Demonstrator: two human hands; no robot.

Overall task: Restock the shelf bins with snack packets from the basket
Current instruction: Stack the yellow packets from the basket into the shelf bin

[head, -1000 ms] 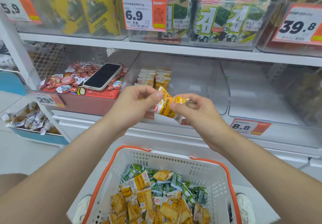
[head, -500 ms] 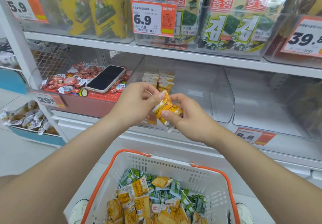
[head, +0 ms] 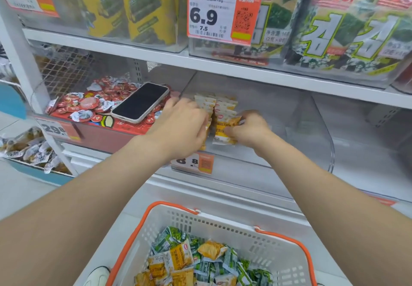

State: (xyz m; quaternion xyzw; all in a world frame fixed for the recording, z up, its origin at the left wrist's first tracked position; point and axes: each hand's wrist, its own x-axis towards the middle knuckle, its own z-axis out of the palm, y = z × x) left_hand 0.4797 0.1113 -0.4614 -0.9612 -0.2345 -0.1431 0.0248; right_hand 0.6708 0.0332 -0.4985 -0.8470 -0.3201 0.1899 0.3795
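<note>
Both hands reach into the clear shelf bin on the middle shelf. My right hand pinches a yellow snack packet at the front of a row of like yellow packets standing in the bin's left part. My left hand lies against the left side of that row, its fingertips hidden behind the packets. Below, the white basket with an orange rim holds several yellow and green packets.
A phone lies on red-lidded cups in the bin to the left. Seaweed packs fill the upper shelf bins. Price tags hang on the shelf edges. Another clear bin sits to the right. My shoe shows beside the basket.
Both hands moved forward from above the basket into the clear bin, carrying the yellow packet to the front of the row. The camera moved closer to the shelf.
</note>
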